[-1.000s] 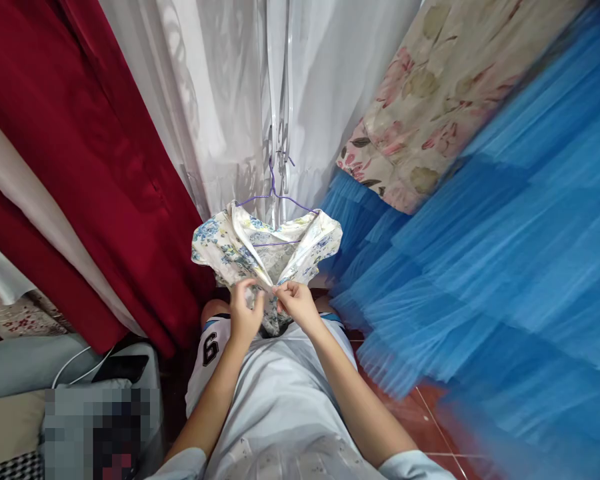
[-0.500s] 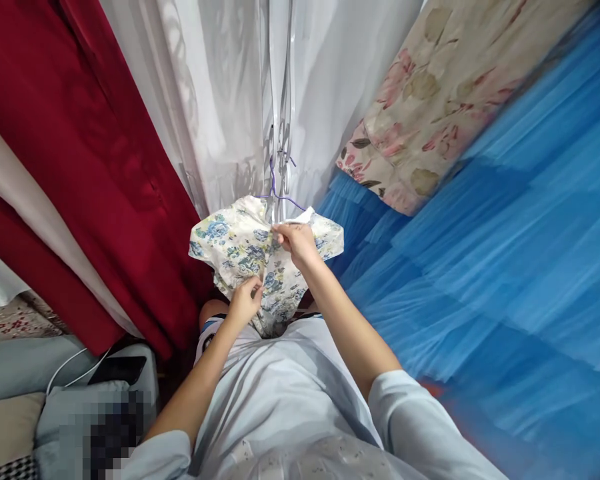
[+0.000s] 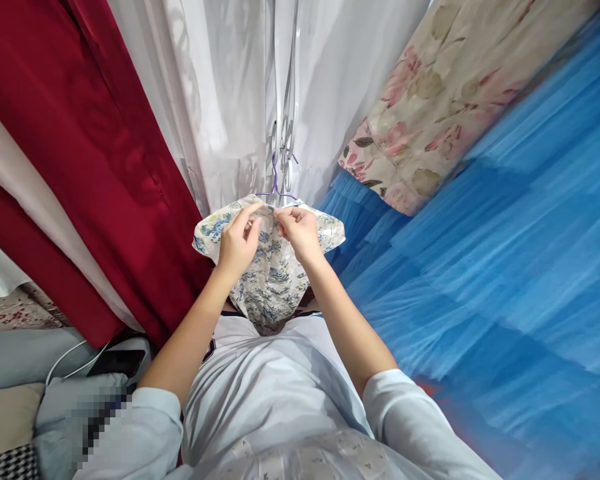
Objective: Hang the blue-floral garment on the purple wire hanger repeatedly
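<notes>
A white garment with blue and yellow flowers (image 3: pixel 275 280) hangs in front of me on a thin purple hanger (image 3: pixel 275 175). My right hand (image 3: pixel 300 233) pinches the garment at the middle of its neckline, just below the hanger. My left hand (image 3: pixel 237 245) is over the upper left of the garment, its index finger stretched toward the neckline and its thumb apart, with nothing held. Behind the hands, part of the garment's front is hidden, and its lower end reaches down to my legs.
Long red fabric (image 3: pixel 125 173) hangs on the left, white fabric (image 3: pixel 225 87) behind. On the right are a pink-flowered cloth (image 3: pixel 415 127) and layered blue tulle (image 3: pixel 505 280). A dark phone (image 3: pixel 117 362) with a white cable (image 3: pixel 63 357) lies on grey upholstery at lower left.
My left hand has let go of the garment's lower front and moved up to near the neckline. My right hand has moved slightly up and still pinches the neckline.
</notes>
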The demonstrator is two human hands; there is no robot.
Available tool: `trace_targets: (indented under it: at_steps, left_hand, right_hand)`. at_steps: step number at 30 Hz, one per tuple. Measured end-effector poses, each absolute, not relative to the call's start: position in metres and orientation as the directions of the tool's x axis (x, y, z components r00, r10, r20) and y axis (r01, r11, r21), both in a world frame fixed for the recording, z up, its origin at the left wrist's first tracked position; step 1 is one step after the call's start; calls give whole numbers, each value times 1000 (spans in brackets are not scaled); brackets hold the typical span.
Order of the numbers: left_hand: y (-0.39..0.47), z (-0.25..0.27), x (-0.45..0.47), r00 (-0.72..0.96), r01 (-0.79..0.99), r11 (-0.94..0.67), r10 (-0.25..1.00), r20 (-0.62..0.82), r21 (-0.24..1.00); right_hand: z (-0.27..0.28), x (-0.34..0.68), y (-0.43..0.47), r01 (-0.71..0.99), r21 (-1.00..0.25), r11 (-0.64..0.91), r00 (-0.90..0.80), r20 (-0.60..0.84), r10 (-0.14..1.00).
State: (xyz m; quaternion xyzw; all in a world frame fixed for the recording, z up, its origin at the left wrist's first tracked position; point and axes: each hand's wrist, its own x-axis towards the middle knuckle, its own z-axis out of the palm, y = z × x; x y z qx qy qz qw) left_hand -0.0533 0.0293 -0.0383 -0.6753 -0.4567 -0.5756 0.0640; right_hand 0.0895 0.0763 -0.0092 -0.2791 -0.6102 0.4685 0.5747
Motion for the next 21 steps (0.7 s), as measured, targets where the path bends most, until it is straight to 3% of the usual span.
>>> trace_targets:
  at_steps: [3,6,9,12,15,17,21]
  left_hand:
    - [40,-7,-53,80,720,-610,546,834,331]
    - [45,2,-53,90,738,-609,518,851,292]
    - [47,5,-68,-87,741,-573,437,895,351]
    - [53,2,-109,-335,714,-499,373,865,491]
    - [62,-21,-159,-632,498,-491,360,686,715]
    - [63,-50,-180,-829,171,-478,403,388,862]
    - [48,-117,-164,-796,-44,-369,574,190,928]
  right_hand:
    - [-10,87,75,-106,-883,457,-212,469,857]
    - [-22,82,81,12,-890,456,-202,445,873]
    - [-49,80,86,136,-891,432,-219,398,891]
    - [-76,84,81,176,-900,399,-275,344,898]
    - [-91,88,69,147,-918,369,-365,297,882]
    - [-95,88,61,135,-925,356,-422,272,865]
    - [-104,93,54,188,-924,333,-446,222,867]
